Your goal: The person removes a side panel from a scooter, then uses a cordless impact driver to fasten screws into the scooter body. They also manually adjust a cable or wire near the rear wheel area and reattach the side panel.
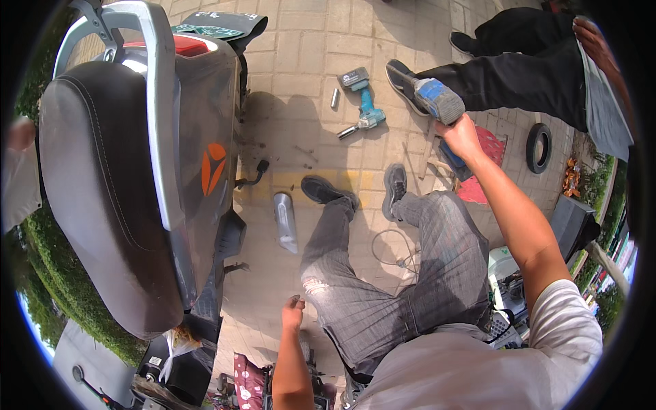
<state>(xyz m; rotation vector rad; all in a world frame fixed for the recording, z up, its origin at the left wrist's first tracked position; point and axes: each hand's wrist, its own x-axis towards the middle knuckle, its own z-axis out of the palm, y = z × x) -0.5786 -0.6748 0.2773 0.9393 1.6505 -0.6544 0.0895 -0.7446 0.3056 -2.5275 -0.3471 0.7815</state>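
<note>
In my right hand [461,137], raised to the right, is a cordless power tool [441,102] with a blue and grey housing; my fingers wrap its grip, and its front end points toward another person's shoe. My left hand [293,312] hangs low beside my knee, fingers curled together; anything in them is too small to make out. A grey motor scooter [198,116] with a dark seat stands at my left. On the paving ahead lies a teal impact wrench [370,109], with a metal socket [335,98] beside it. A silver curved cover [285,222] lies near my foot.
Another person's dark-trousered legs [506,78] extend in from the right. Beyond my right forearm are a red perforated mat [484,147] and a small black tire [539,147]. A thin looped cable [391,260] lies between my legs. The scooter's footpeg [256,172] juts toward me.
</note>
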